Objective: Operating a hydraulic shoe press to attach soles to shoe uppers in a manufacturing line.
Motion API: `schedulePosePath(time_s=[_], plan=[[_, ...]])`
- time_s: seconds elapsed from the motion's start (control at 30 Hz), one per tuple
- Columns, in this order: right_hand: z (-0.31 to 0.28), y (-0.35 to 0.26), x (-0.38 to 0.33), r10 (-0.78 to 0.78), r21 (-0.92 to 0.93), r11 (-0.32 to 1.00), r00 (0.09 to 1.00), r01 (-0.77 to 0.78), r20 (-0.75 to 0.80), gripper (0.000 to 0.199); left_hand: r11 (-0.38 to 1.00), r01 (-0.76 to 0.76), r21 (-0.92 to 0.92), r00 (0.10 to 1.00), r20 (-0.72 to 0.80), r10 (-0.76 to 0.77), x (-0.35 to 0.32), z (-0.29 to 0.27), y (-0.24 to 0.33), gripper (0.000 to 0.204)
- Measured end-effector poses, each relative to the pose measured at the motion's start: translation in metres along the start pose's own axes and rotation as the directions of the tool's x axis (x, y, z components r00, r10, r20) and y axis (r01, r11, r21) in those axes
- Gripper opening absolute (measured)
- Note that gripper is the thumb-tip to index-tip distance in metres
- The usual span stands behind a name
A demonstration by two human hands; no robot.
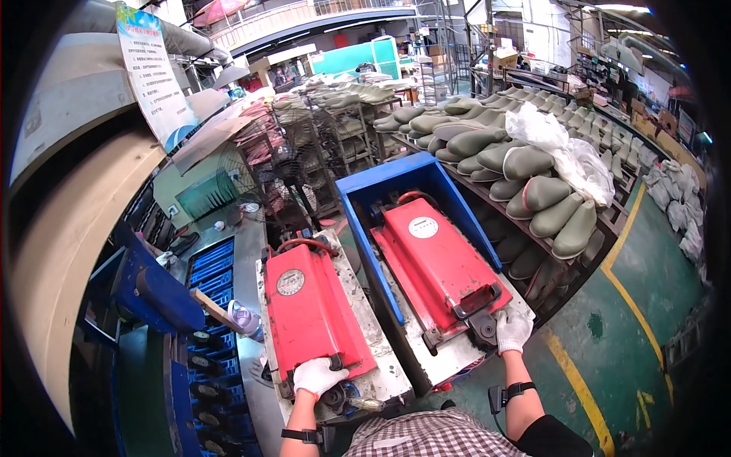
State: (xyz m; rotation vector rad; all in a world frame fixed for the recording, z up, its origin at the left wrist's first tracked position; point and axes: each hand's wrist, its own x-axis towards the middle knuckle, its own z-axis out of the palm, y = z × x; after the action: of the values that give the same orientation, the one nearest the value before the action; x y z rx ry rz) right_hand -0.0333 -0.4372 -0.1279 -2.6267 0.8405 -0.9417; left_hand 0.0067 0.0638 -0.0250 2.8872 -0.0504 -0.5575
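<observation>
Two red box-shaped machine covers stand side by side before me, each with a round silver plate. My left hand (318, 377), in a white glove, is closed around the black handle at the near end of the left red cover (316, 316). A black round fitting (333, 399) sits just below those fingers. My right hand (514, 330), also gloved, is closed against a black fitting (484, 326) at the near right corner of the right red cover (434, 259). What its fingertips touch is partly hidden. A black bar handle (480, 300) lies just beyond them.
A blue metal hood (388, 174) surrounds the far end of the right machine. Racks of olive-green boots (533, 161) with clear plastic bags (567, 148) stand to the right. At the left are a blue rack (213, 286) and a purple-capped bottle (245, 316). A fan (278, 145) stands behind.
</observation>
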Motion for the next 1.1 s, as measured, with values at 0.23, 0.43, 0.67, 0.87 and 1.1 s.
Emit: schedulePosePath(time_s=[0.23, 0.43, 0.67, 0.87, 1.1], plan=[[-0.002, -0.002, 0.000, -0.010, 0.002, 1.000, 1.000, 0.010, -0.014, 0.021, 1.000, -0.003, 0.014, 1.000, -0.005, 0.003, -0.001, -0.002, 0.002, 0.063], [0.000, 0.001, 0.001, -0.017, -0.007, 1.000, 1.000, 0.017, -0.006, 0.020, 1.000, -0.005, 0.009, 1.000, -0.007, 0.005, -0.003, -0.004, 0.004, 0.064], [0.002, 0.003, 0.001, -0.015, -0.041, 0.999, 1.000, 0.016, 0.013, 0.020, 1.000, -0.001, 0.008, 1.000, 0.019, 0.001, -0.004, -0.006, 0.006, 0.064], [-0.008, -0.004, 0.001, 0.007, 0.006, 1.000, 0.999, -0.007, 0.033, 0.019, 1.000, -0.012, 0.003, 1.000, -0.023, 0.012, -0.004, -0.003, 0.004, 0.062], [-0.011, -0.006, 0.003, 0.017, -0.019, 1.000, 0.998, -0.015, 0.066, 0.020, 1.000, -0.011, 0.000, 1.000, -0.013, 0.011, -0.007, -0.007, 0.008, 0.061]])
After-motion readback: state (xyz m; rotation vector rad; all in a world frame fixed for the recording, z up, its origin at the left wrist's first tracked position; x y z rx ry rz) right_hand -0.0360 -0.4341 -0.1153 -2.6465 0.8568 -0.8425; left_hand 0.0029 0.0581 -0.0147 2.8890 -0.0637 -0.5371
